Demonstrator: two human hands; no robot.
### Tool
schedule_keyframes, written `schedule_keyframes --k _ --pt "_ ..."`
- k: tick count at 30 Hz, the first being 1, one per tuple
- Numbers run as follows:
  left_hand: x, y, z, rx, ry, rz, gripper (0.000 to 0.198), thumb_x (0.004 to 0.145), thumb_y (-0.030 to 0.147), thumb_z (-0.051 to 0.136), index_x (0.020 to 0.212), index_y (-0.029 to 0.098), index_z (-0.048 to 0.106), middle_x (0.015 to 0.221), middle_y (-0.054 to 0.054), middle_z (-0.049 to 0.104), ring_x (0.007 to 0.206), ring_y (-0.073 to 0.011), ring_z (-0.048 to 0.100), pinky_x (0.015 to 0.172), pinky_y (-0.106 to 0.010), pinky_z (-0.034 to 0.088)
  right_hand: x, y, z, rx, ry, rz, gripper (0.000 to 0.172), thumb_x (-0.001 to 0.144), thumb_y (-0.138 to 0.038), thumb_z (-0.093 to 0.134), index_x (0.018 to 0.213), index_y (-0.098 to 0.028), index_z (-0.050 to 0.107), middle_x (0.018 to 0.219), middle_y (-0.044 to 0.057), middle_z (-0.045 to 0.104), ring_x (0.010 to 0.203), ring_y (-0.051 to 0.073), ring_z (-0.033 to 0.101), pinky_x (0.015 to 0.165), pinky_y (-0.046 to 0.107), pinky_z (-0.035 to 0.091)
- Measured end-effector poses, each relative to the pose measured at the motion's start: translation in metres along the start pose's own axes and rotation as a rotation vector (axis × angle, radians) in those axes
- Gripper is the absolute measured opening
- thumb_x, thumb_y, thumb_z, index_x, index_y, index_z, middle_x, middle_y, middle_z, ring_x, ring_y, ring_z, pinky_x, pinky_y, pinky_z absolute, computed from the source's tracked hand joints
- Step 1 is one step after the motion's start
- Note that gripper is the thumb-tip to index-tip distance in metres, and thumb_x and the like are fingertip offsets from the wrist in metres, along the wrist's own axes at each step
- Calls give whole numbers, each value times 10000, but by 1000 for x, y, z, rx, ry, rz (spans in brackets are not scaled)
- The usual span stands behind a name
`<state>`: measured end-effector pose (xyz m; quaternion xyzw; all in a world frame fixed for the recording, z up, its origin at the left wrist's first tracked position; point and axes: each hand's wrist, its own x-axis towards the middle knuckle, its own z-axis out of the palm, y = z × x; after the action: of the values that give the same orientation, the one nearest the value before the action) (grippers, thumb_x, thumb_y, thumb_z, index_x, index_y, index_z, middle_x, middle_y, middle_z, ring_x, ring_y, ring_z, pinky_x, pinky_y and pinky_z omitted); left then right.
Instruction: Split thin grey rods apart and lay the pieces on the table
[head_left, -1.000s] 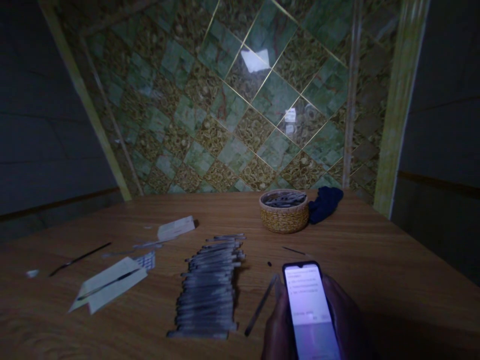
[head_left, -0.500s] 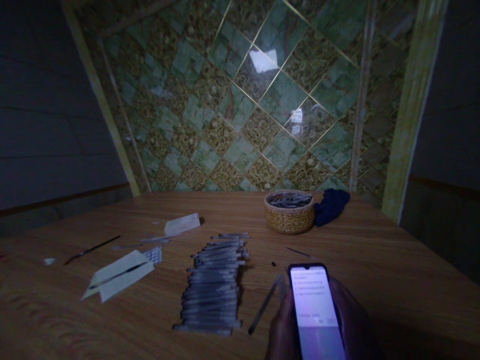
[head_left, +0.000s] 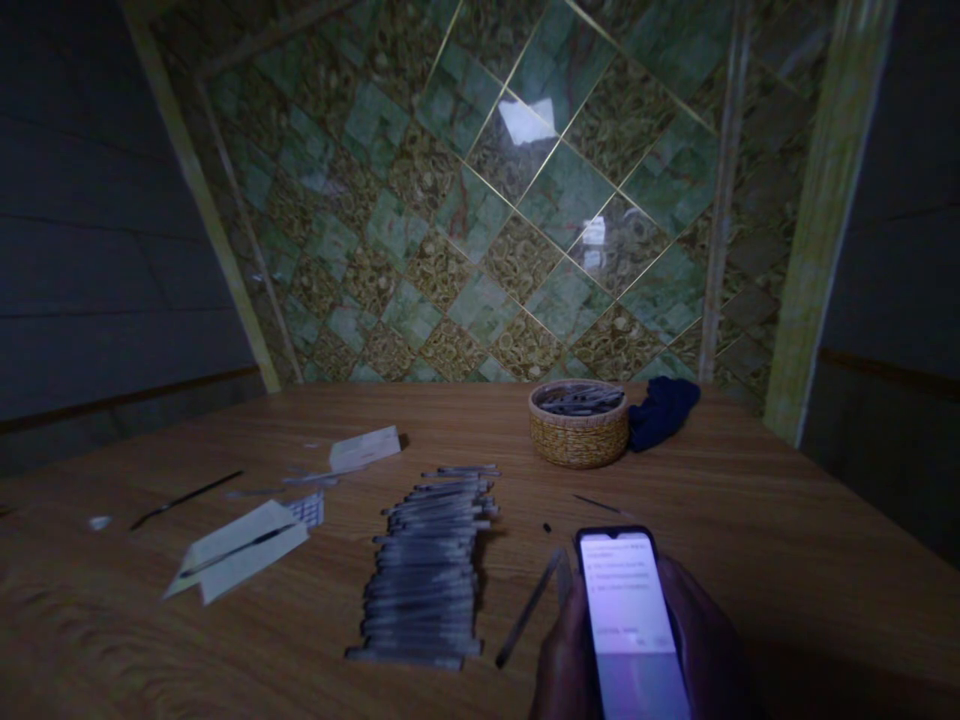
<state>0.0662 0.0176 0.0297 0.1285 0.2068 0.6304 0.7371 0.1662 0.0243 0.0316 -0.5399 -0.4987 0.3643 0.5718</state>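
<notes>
A smartphone [head_left: 630, 600] with a lit screen is held upright between my two hands at the lower right. My left hand [head_left: 562, 655] grips its left edge, and my right hand [head_left: 701, 640] wraps its right edge; both are dark and partly out of view. The text on the screen is too blurred to read. Just left of my left hand lies a clear pen [head_left: 529, 610] with a dark end. Further left, a long row of clear pens [head_left: 424, 575] is laid side by side on the wooden table [head_left: 300, 665].
A woven basket [head_left: 577, 440] full of pens stands at the back, with a dark blue cloth [head_left: 664, 412] against it. At left lie a folded paper [head_left: 244, 550] with a dark pen on it, a white box-like piece [head_left: 365, 449] and a thin dark stick [head_left: 187, 498].
</notes>
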Motion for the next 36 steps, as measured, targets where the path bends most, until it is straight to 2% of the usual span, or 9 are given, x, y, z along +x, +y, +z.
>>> schedule_keyframes --k 4,8,13,18,24,27,31,36 --pt "-1 0 3 0 24 4 428 816 417 510 964 53 679 900 -148 714 969 -279 622 990 -377 332 2 -3 2 -46 43 11 423 705 -555 535 947 -255 710 1079 60 652 1015 323 566 727 363 493" --pt "-4 1 9 -6 16 -21 428 829 426 490 942 63 685 868 -131 721 966 -264 626 982 -369 343 6 -5 7 -7 26 47 451 788 -533 427 932 -210 707 963 91 691 906 299 622 634 338 505" --pt "-6 0 11 -42 1 -34 438 855 414 444 940 59 686 873 -126 721 1024 -252 601 988 -346 339 13 7 8 24 59 21 448 761 -540 467 918 -194 706 987 103 686 912 295 623 610 312 500" --pt "-3 -1 8 -32 -17 -31 435 860 390 439 969 42 675 861 -134 721 1008 -253 609 987 -347 338 20 15 8 65 -37 98 458 744 -550 467 870 -189 720 922 107 701 838 293 641 572 319 500" --pt "-7 -1 11 -54 -67 -31 453 841 447 454 976 76 675 932 -126 710 1021 -260 598 990 -364 332 11 7 5 -1 53 -13 444 751 -547 479 924 -209 710 1022 88 677 949 300 607 633 318 500" --pt "-9 -1 12 -54 -61 -34 443 835 455 464 959 92 684 925 -109 713 1009 -259 602 993 -371 330 13 6 8 35 40 15 459 762 -554 450 881 -196 713 964 97 694 899 292 627 595 308 499" --pt "-8 1 14 -15 -28 -8 366 831 400 493 850 105 708 816 -85 727 924 -250 636 991 -373 332 19 7 9 40 -12 60 488 765 -559 429 865 -175 712 894 104 704 817 277 645 544 298 490" --pt "-5 1 12 -18 -108 -20 432 846 435 451 941 87 689 914 -114 716 1063 -256 575 1007 -365 314 14 5 2 -7 50 43 422 754 -531 499 909 -192 697 1028 85 671 942 287 604 649 322 502"
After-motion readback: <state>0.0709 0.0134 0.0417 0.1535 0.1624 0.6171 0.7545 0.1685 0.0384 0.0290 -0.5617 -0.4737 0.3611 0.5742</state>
